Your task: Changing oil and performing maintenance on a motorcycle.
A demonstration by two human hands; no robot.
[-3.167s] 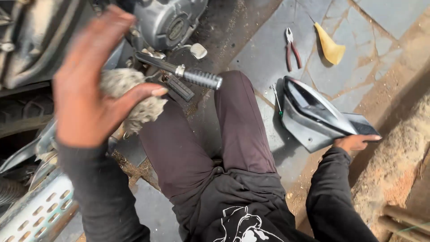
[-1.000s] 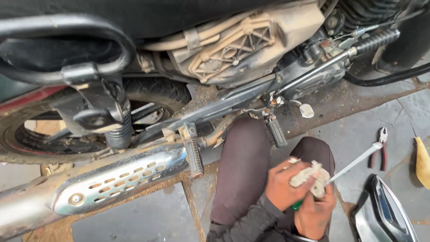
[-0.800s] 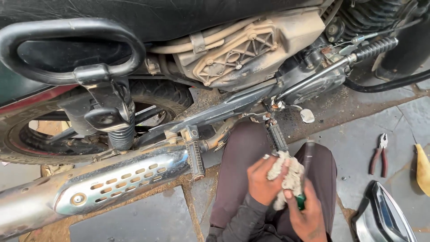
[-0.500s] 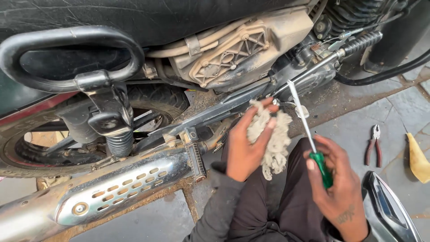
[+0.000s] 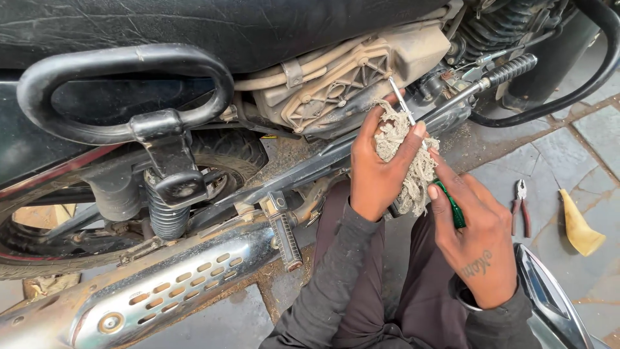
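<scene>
Running up and to the left from the lap toward the motorcycle's side, a screwdriver (image 5: 426, 152) is the central item: green handle low, thin metal shaft high, long axis steeply tilted, tip reaching the dusty beige housing (image 5: 349, 81) under the seat. Whether the tip touches the housing cannot be told.

Item, wad of pale cotton waste (image 5: 407, 158): wrapped around the middle of the shaft, hiding most of it; frayed strands hang below.

Item, left hand (image 5: 378, 165): clenched around the wad, thumb on the far side, fingertips pressed on its right face. It sits higher on the shaft and nearer the housing than the other hand.

Item, right hand (image 5: 475, 239): grasping the green handle, back of the hand up, index finger laid along the handle toward the wad. It lies just below and right of the left hand, close to it.

Surroundings: black folding footpeg (image 5: 284, 236) and perforated chrome exhaust shield (image 5: 174, 291) to the lower left; rear spring (image 5: 165, 213) and black grab rail (image 5: 123, 71) further left. On the stone paving at right, well apart from the hands, red-handled pliers (image 5: 520, 207) and a yellow funnel (image 5: 578, 226); a grey body panel (image 5: 549, 297) lies beside the right forearm.
</scene>
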